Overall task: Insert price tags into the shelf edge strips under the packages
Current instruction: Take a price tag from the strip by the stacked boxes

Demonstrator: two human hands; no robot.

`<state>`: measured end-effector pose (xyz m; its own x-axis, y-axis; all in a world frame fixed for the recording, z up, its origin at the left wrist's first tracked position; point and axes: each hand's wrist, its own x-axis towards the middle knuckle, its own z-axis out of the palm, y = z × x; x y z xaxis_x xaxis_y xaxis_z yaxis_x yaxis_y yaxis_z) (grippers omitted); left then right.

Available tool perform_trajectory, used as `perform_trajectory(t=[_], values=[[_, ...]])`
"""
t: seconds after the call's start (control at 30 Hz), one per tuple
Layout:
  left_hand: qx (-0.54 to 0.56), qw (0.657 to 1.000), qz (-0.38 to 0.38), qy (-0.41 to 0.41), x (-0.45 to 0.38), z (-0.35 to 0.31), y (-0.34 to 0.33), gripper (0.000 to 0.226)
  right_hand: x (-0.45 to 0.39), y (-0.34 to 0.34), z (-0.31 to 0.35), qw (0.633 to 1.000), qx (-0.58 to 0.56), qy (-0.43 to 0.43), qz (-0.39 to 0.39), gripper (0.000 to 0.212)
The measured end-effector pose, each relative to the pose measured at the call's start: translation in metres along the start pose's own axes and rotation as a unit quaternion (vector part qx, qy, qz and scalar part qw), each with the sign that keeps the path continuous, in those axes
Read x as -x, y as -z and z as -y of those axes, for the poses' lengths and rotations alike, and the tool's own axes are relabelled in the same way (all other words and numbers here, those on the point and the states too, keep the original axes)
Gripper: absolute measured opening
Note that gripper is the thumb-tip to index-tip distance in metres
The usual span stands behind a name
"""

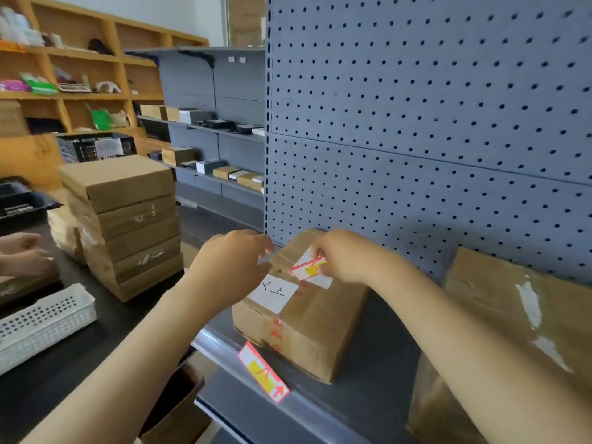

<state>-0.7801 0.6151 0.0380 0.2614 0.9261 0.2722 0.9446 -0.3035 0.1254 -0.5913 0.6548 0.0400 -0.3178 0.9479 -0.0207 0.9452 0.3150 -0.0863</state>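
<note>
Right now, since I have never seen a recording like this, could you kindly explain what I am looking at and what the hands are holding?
This is one picture from a camera worn on a person's head, looking down at their bare hands. The right hand pinches a small red and yellow price tag above a taped cardboard box on a grey shelf. The left hand reaches toward the tag with its fingers spread. Another tag already sits at the shelf's front edge. A second package stands to the right.
</note>
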Motion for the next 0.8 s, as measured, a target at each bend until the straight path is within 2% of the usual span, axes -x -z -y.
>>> perform_trajectory(t=[0.2,0.53,0.63,0.7,0.8], values=[[0.024,0.998,0.016,-0.051,-0.040,0.021,-0.014,0.026,-0.028,-0.015,0.002,0.997,0.040,-0.034,0.054,0.027],[0.076,0.985,0.049,-0.145,-0.069,0.046,-0.022,0.024,-0.038,-0.007,0.005,0.988,0.000,-0.113,0.105,0.021],[0.082,0.982,0.056,-0.161,-0.070,0.053,-0.024,0.024,-0.036,-0.001,0.009,0.981,-0.017,-0.145,0.131,0.034],[0.081,0.979,0.061,-0.177,-0.070,0.056,-0.026,0.023,-0.032,0.000,0.012,0.979,-0.034,-0.165,0.118,0.039],[0.083,0.975,0.068,-0.197,-0.069,0.056,-0.027,0.023,-0.023,-0.005,0.020,0.981,-0.048,-0.181,0.050,0.030]])
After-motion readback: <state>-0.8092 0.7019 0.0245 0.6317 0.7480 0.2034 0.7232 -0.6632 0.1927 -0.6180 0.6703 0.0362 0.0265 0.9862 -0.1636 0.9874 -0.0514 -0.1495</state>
